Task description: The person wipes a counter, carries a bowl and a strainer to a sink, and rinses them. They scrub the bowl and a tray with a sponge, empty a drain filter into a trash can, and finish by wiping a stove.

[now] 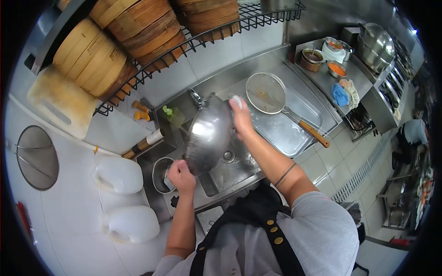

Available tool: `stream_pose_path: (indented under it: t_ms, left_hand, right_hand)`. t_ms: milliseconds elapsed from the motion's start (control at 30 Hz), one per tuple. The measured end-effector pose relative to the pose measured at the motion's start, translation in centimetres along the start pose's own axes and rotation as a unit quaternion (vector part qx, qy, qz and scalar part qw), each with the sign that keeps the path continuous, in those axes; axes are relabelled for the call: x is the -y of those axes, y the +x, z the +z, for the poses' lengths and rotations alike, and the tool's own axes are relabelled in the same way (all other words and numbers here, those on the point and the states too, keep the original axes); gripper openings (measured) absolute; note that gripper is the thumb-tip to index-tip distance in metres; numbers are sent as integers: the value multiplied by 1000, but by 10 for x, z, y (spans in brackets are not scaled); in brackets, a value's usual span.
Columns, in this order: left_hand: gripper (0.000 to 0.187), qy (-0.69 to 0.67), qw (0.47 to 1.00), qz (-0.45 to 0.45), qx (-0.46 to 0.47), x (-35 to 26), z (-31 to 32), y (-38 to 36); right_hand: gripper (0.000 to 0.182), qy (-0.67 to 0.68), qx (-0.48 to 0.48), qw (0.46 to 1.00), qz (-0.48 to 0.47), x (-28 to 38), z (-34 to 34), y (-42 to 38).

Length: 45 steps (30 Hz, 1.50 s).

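A round metal wok (209,133) is tipped on its side above the sink (225,181), its shiny surface turned partly up. My left hand (181,177) is closed on its lower left edge. At the wok's upper right side is my right hand (241,118), fingers curled around a small white thing, perhaps a scrubbing pad (237,101). The fingertips are partly hidden. A metal faucet (197,98) stands just behind the wok. Below it a drain (228,156) shows in the sink floor. Beside my left hand sits a round metal pot (161,175).
A wire strainer (266,93) with a wooden handle rests over a metal tray (294,131) on the right. Bamboo steamers (94,55) fill the rack above. White jugs (120,175) stand at left, and a green-topped bottle (173,116) behind. Another person (412,135) is far right.
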<state>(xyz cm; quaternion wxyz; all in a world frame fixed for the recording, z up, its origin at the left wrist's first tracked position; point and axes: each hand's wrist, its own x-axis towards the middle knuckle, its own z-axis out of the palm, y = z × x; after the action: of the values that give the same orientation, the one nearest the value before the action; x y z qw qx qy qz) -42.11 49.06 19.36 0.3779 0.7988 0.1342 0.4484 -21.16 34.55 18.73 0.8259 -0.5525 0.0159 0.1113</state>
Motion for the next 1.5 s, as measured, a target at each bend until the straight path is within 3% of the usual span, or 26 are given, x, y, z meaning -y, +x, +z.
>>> stream_pose_path:
  t_ms: [33,100,167,200,233,300,367,400,467,500,533,567,633,733,767,833,900,967,1033,1100,1233,1267,1333,1367,1433,1500]
  left_hand:
    - [57,3,1000,-4,-5,-4,-1,4]
    - [63,71,962,255,63,-5,-6,14]
    - [66,105,947,294,70,-14,-11,23]
    - [67,138,915,355,132,-23,-16,26]
    - [68,167,874,409,200,-27,-19,26]
    - [61,160,865,420,222,-24,-24,25]
    - [55,149,851,441,242,-19,-22,29]
    - [33,132,897,395,148,-12,-18,30]
    - [11,115,931,341,53,-3,-3,22]
    - [22,-45,987,135,-72,-2,15,14]
    - [51,-201,957,-83,-191,3,28,7]
    - [51,-199,958,-87,-186,16,27,0]
    - [75,-400,827,-388,-74,44,14,-15]
    - [84,-374,835,-389,-106,60,20,-25]
    - [87,-377,830,-394,-117,62,20,-26]
    - [85,-357,833,-400,-136,64,23,-31]
    - [84,-338,837,-404,-148,61,29,-32]
    - [82,-317,838,-416,-153,55,40,-32]
    - [76,-298,845,-418,-149,45,55,-31]
    - [68,-259,861,-416,-134,33,69,-30]
    - [64,-310,842,-422,-125,33,87,-32]
    - [64,-286,846,-417,-167,35,88,-27]
    - [68,-271,861,-397,-165,47,61,-22]
    - [70,-258,861,-396,-185,41,52,-12]
    - [78,-240,851,-419,-205,35,38,-8]
    - [79,-253,840,-441,-191,33,42,-13]
  right_hand:
    - [73,78,24,987,136,-6,-11,4]
    - [83,132,114,952,250,-20,-39,0]
    - [90,261,223,884,317,-30,-77,11]
    - [73,326,270,840,340,-10,-85,5]
    - [73,317,274,835,356,-21,-98,12]
    - [62,31,242,913,328,-44,-110,20]
    - [62,34,216,923,316,-50,-113,10]
    - [64,43,183,936,297,-49,-112,5]
    - [65,41,181,944,274,-63,-119,11]
    - [65,42,175,953,244,-68,-123,15]
    - [65,42,172,953,247,-56,-118,13]
    - [64,-16,185,956,226,-44,-113,11]
    - [64,-77,199,953,214,-42,-114,22]
    - [60,-305,237,922,-5,-50,-115,45]
    - [60,-304,243,921,3,-40,-108,45]
    - [57,-416,38,907,-54,-31,-92,47]
    - [58,-378,52,923,-51,-46,-76,54]
    - [61,-443,137,802,-376,-67,-51,59]
    - [60,-469,125,797,-359,-78,-23,55]
    - [55,-437,180,854,-216,-124,-5,52]
    - [44,-258,287,913,-129,-139,38,14]
    - [44,-257,289,914,-127,-139,30,7]
    - [37,-159,665,719,-122,-137,5,3]
    - [37,-158,663,721,-122,-142,-13,18]
    - [31,-309,683,574,-330,-180,-48,60]
    - [31,-501,494,616,-354,-220,-38,101]
